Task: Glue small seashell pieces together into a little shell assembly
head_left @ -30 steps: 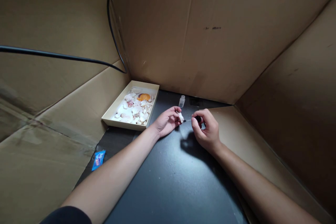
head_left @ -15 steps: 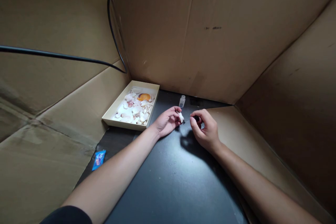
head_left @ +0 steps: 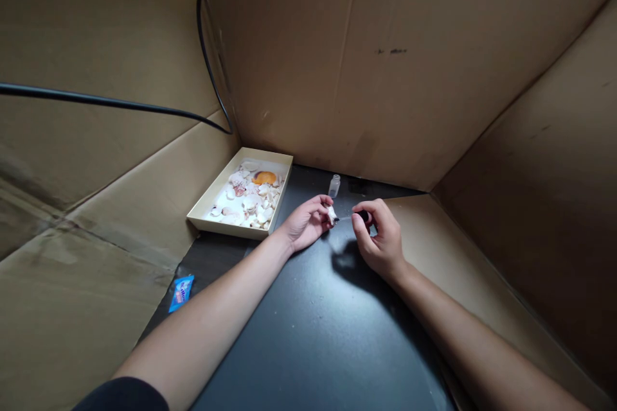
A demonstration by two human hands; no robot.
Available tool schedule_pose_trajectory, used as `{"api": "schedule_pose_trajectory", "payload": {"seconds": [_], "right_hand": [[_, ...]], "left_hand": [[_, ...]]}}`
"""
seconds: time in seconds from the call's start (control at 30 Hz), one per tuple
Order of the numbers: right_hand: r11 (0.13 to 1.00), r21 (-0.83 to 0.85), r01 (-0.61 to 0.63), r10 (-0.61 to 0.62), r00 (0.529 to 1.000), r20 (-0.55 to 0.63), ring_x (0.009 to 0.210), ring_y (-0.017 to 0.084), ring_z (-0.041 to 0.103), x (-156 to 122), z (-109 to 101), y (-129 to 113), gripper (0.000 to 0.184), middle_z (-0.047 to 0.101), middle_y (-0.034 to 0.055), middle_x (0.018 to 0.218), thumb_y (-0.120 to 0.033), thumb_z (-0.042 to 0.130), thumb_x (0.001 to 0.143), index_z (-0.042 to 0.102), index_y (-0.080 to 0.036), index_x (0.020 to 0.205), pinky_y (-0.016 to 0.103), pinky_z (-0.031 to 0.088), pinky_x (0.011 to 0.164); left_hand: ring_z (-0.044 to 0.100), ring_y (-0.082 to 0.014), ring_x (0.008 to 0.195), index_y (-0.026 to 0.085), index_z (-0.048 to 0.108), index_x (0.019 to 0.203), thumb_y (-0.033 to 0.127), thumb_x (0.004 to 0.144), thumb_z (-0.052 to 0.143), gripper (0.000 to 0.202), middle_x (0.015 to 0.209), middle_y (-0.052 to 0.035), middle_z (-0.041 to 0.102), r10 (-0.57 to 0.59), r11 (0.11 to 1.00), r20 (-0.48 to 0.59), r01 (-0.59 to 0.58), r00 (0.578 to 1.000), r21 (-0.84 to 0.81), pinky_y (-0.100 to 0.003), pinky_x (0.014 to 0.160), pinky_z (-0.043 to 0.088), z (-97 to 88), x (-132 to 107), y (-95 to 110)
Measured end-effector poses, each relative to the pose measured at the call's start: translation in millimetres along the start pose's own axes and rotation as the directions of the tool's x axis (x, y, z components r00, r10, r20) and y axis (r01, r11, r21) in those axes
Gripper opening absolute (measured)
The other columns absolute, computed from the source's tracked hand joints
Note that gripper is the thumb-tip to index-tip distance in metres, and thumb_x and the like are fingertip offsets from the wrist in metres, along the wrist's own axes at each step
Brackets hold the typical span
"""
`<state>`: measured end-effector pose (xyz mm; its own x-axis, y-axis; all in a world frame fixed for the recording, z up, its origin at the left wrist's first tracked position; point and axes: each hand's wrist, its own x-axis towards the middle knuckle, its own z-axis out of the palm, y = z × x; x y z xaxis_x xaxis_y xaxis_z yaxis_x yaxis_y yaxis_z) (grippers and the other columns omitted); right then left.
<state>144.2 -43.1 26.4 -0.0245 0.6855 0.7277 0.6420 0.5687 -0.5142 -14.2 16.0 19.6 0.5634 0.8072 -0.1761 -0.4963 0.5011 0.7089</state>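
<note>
My left hand pinches a small white shell between thumb and fingers, just above the black surface. My right hand is closed round a black-capped thin brush; its tip points left and touches the shell. A small clear bottle stands open just behind both hands. To the left sits a cream tray holding several white shells and one orange shell.
Brown cardboard walls enclose the space on three sides. A black cable runs across the left wall. A small blue wrapper lies at the left edge of the black surface.
The brush tip has made small strokes at the shell: my right hand shifted slightly left, then back. My left hand and the shell stayed almost still.
</note>
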Motion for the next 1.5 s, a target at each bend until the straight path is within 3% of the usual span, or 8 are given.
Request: {"api": "schedule_pose_trajectory", "payload": {"seconds": [0.53, 1.5], "right_hand": [[1.0, 0.015, -0.008, 0.007, 0.999, 0.031, 0.061, 0.013, 0.047, 0.1, 0.1, -0.2, 0.004, 0.054, 0.0008, 0.076, -0.021, 0.053, 0.087, 0.056, -0.021, 0.09, 0.028, 0.041, 0.058], [1.0, 0.002, 0.006, -0.006, 0.999, 0.044, 0.059, 0.012, 0.045, -0.1, 1.1, 0.1, 0.003, 0.052, -0.0004, 0.075, -0.019, 0.054, 0.086, 0.055, -0.021, 0.088, 0.027, 0.04, 0.058]], "left_hand": [[0.051, -0.0087, 0.06, 0.016, 0.054, 0.09, 0.003, 0.064, 0.054, 0.029, 0.071, 0.0013, 0.052, -0.001, 0.999, -0.054, -0.002, 0.999, -0.051, -0.022, 0.059, 0.041, 1.6, -0.8, 0.5], [0.048, -0.0089, 0.056, 0.016, 0.053, 0.087, 0.005, 0.065, 0.051, 0.025, 0.069, 0.001, 0.049, 0.0, 1.0, -0.026, -0.001, 1.0, -0.03, -0.022, 0.056, 0.041, 1.2, 0.1, 0.0]]}}
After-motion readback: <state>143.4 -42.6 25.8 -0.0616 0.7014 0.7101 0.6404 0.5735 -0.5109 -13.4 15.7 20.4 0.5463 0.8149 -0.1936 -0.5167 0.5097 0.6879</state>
